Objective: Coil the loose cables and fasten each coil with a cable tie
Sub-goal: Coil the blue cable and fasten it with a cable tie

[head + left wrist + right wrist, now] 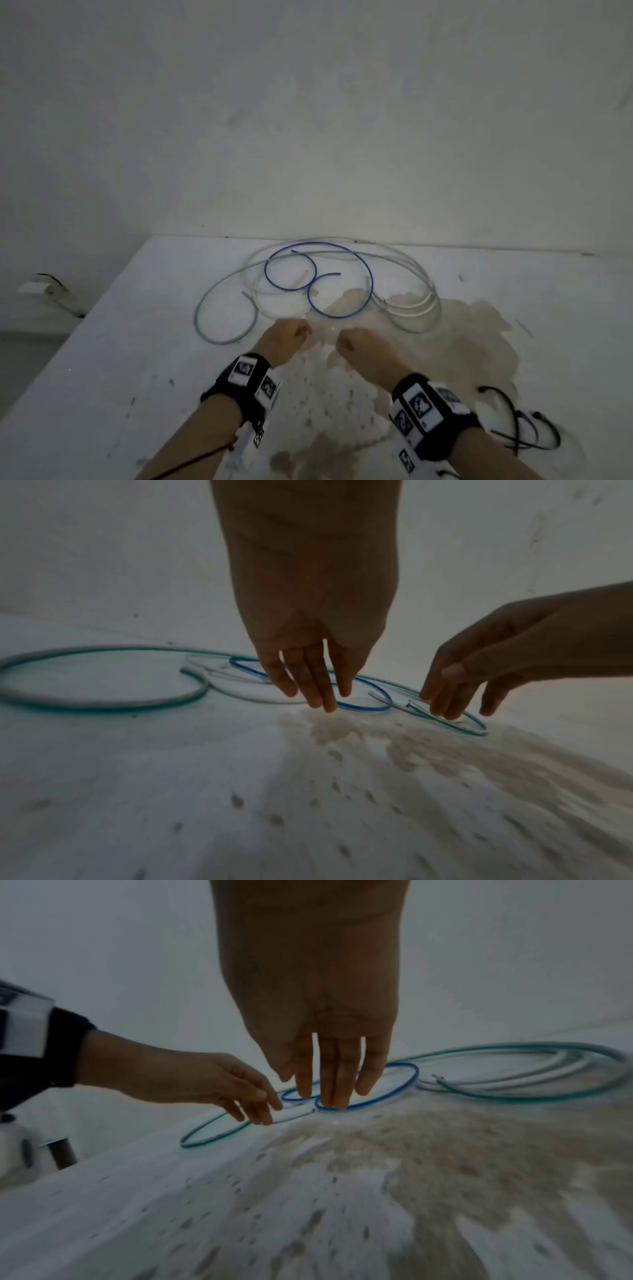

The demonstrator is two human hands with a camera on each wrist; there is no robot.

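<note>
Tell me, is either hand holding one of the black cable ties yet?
No, the black cable ties lie on the table by the right wrist, while the left hand and right hand reach toward the cables.

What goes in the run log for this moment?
phase: reach | left hand: open, empty | right hand: open, empty | blue cable: loose on table | cable ties: untouched

A thin blue plastic-sheathed cable [337,270] lies flat on the white stained tabletop in loose overlapping loops, both cut ends free. Tangled under and around it, a longer pale green-tinted cable [219,298] sweeps in wide uneven curves to either side. A thicker white cable [416,306] lies among them in open arcs. Several black plastic cable ties [524,425] lie unfastened in a small heap, well apart from the cables.
</note>
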